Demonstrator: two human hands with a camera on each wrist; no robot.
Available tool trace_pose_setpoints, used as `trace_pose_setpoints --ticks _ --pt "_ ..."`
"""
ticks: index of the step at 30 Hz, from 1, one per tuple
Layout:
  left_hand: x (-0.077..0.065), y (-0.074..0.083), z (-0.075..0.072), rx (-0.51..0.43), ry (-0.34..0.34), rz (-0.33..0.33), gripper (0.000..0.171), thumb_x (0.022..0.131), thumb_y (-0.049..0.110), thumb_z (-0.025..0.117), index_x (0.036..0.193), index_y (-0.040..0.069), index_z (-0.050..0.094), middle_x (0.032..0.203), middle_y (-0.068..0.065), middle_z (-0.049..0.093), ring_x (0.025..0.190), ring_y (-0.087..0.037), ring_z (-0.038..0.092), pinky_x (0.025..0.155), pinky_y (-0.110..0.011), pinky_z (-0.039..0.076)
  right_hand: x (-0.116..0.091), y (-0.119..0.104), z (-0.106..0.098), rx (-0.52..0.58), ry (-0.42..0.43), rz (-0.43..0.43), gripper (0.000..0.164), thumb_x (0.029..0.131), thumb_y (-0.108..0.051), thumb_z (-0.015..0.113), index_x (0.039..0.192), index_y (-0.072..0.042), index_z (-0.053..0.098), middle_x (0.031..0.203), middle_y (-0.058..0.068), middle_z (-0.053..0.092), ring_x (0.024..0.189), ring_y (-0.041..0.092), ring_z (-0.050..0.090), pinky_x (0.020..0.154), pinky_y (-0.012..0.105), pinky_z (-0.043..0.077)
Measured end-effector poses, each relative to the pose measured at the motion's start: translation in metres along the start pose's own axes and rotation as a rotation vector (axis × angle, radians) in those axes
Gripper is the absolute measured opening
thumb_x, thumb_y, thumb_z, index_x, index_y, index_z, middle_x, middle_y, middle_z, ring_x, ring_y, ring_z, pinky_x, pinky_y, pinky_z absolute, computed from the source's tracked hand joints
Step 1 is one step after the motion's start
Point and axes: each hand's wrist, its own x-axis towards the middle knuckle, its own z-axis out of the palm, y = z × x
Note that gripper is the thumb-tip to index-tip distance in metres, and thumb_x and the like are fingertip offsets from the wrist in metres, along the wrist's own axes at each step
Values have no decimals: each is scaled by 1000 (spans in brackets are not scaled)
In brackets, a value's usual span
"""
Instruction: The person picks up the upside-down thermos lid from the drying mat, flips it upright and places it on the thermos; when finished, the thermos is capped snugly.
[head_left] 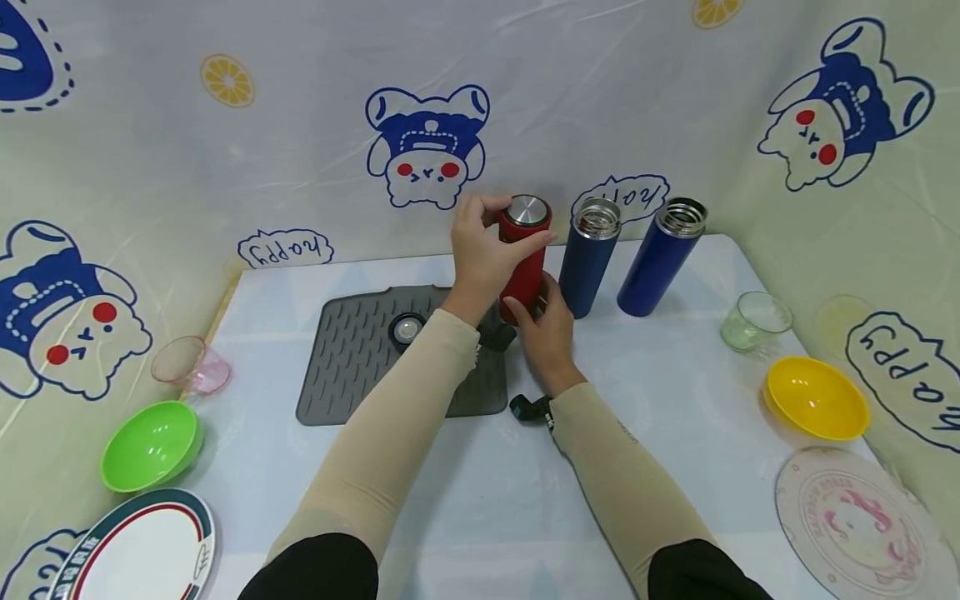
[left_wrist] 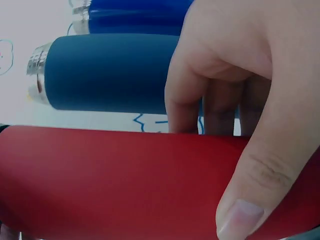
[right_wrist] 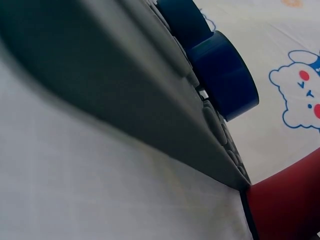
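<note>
A red thermos [head_left: 527, 279] with a silver-topped cap [head_left: 527, 210] stands nearly upright between my hands. My left hand [head_left: 483, 258] grips it around the cap end. Lower down, my right hand [head_left: 547, 329] holds the body, its thumb across the front. In the left wrist view the thermos body [left_wrist: 100, 175] fills the lower part, with the right hand [left_wrist: 240, 100] wrapped over it. Whether its base touches the table or mat is hidden. Just right of it stand a lidless dark blue thermos [head_left: 588, 267] and a brighter blue lidless one [head_left: 660, 262].
On the grey drying mat [head_left: 352, 367] lies a dark round lid [head_left: 407, 331]; the right wrist view shows dark blue lids [right_wrist: 225, 75] there. Pink glass [head_left: 191, 364], green bowl [head_left: 152, 446] and plate [head_left: 142, 550] sit left; green glass [head_left: 756, 323], yellow bowl [head_left: 816, 398] and pale plate [head_left: 862, 525] right.
</note>
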Motion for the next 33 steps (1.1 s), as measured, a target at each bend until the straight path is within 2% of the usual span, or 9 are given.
trace_pose_setpoints --ticks 3,7,15,19,23,26,28,31,33 --pt "1 -4 1 0 -7 10 60 66 30 87 112 8 55 109 0 51 103 -10 49 83 -23 47 0 0 0 -1 4 -9 66 86 -40 67 141 -22 36 132 -6 48 115 11 51 91 34 45" --pt "4 -4 -3 -104 -72 -41 59 69 22 86 115 6 53 113 -2 52 105 -12 53 86 -26 47 1 -1 0 8 15 -28 65 86 -36 68 141 -22 37 131 -5 50 114 11 51 91 34 45" --pt "13 10 -28 -410 -338 -220 58 74 2 79 124 5 51 121 -3 58 108 -19 56 88 -33 47 2 0 0 -15 7 -25 65 86 -38 67 141 -21 36 131 -5 49 115 8 49 92 34 44" --pt "24 4 -39 -507 -485 -268 57 77 -1 75 127 6 50 126 -4 56 113 -21 53 91 -35 45 2 0 0 -20 -1 -35 65 86 -37 68 141 -21 35 131 -6 49 115 8 48 93 34 43" --pt "31 0 -46 -488 -612 -254 55 82 1 71 131 6 48 128 -5 54 115 -22 52 92 -36 44 2 0 1 -22 -5 -41 65 86 -36 68 141 -21 36 130 -7 49 115 7 48 93 35 43" --pt "33 0 -48 -369 -649 -205 62 81 5 73 136 9 45 133 -1 50 120 -17 47 96 -35 40 2 1 1 -25 -8 -37 65 86 -37 68 140 -22 36 130 -7 49 115 6 48 93 35 43" --pt "33 0 -43 -233 -627 -169 73 76 14 79 140 13 42 135 3 47 122 -12 43 98 -34 38 2 1 1 -23 -7 -38 64 86 -36 68 140 -23 37 130 -8 49 115 6 48 93 35 43" --pt "32 -4 -34 -23 -540 -156 85 68 31 85 140 24 41 131 8 48 117 -9 44 94 -31 40 1 1 0 -21 -3 -46 62 86 -34 68 139 -23 37 129 -8 50 114 7 49 92 35 43" --pt "31 -6 -29 4 -497 -159 84 66 34 86 138 28 42 127 8 51 112 -9 47 91 -29 42 1 1 0 -22 -3 -48 63 86 -35 68 140 -23 37 129 -8 50 115 7 49 92 36 43"
